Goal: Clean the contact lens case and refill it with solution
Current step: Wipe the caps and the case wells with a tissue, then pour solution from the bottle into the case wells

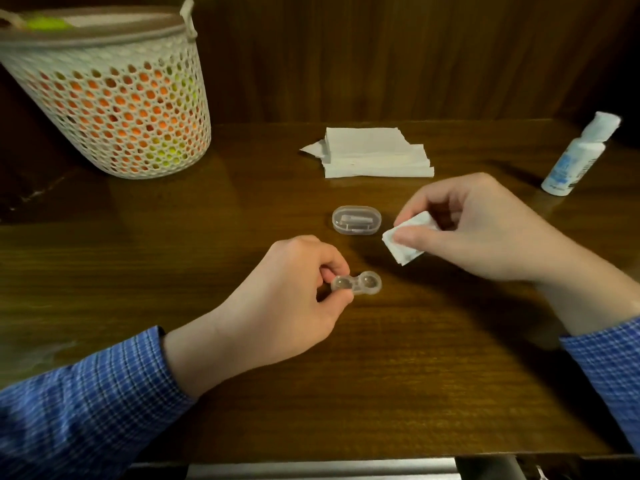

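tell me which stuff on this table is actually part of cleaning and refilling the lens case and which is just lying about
Part of the job:
- two-well lens tray, pinched by the left hand
- folded tissue piece, held by the right hand
- tissue stack
- solution bottle, capped
- clear oval case, probably its outer shell

Just lying about:
- mesh basket with orange and green contents

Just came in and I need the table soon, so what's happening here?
A person is cleaning a contact lens case. The left hand pinches one end of the clear two-well lens case over the wooden table, while the right hand holds a folded tissue. The solution bottle stands untouched at the far right, so refilling has not begun.
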Demonstrator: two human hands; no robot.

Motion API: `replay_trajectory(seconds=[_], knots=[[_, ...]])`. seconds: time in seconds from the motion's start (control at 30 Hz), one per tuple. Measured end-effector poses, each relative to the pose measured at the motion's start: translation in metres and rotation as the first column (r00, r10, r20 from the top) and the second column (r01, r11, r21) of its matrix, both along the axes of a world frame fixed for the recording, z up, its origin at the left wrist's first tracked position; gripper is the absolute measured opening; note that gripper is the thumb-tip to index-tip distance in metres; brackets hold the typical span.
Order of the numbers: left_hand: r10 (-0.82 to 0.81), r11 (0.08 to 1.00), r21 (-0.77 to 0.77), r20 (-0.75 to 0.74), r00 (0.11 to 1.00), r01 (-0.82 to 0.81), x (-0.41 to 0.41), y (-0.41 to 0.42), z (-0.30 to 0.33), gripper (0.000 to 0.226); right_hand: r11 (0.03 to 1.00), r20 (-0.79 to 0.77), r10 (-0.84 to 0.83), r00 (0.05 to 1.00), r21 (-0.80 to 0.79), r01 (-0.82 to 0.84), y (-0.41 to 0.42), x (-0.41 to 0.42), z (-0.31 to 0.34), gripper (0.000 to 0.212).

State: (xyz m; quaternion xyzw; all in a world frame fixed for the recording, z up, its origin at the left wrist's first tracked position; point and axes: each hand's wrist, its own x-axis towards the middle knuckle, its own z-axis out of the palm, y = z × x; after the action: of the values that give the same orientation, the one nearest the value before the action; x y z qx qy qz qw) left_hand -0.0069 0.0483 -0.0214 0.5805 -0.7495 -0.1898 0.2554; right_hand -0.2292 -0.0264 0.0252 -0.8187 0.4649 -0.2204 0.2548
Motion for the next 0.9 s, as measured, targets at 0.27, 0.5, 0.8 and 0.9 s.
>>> replay_trajectory(seconds=[0.27, 0.5, 0.8, 0.9], knots=[[-0.125, 0.992, 0.022, 0.104, 0.987, 0.124, -0.011, -0.019, 0.012, 0.036, 0.936, 0.34, -0.297, 0.892, 0.288, 0.202, -0.078, -0.01, 0.012, 0.018], [-0.203, 0.979, 0.091, 0.283, 0.937, 0.184, -0.022, -0.029, 0.031, 0.066, 0.84, 0.436, -0.504, 0.745, 0.448, 0.306, -0.161, 0.022, 0.006, 0.039], [-0.237, 0.971, 0.079, 0.257, 0.937, 0.224, -0.06, -0.058, 0.072, 0.044, 0.844, 0.484, -0.443, 0.755, -0.06, 0.533, -0.091, -0.079, -0.005, 0.014], [-0.244, 0.969, 0.083, 0.176, 0.954, 0.233, -0.095, -0.087, 0.087, 0.033, 0.722, 0.592, -0.55, 0.589, -0.016, 0.691, -0.068, -0.131, -0.014, 0.019]])
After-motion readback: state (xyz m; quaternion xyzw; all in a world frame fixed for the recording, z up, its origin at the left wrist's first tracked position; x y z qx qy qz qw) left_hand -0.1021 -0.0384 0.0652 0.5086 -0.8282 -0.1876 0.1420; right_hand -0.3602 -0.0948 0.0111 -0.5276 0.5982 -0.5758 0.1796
